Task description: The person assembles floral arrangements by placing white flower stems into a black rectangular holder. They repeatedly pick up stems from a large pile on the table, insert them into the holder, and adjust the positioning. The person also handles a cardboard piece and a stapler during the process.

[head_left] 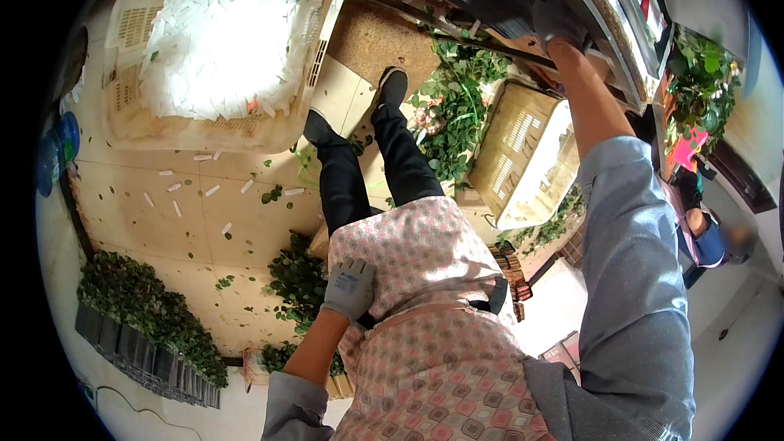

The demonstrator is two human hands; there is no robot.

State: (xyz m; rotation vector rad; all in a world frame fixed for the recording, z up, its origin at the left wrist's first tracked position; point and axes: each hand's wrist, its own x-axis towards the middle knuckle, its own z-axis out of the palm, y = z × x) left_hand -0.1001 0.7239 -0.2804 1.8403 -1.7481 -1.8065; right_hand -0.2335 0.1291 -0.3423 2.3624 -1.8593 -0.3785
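Seedling trays (147, 318) of small green plants sit well left of the gloved left hand (349, 286), which rests loosely curled on the patterned apron (425, 278), holding nothing. Farther right, the gloved right hand (557, 20) reaches up onto a dark shelf edge (506, 0); its grip cannot be told. Steadying the body first would, I judge, keep the reach safe.
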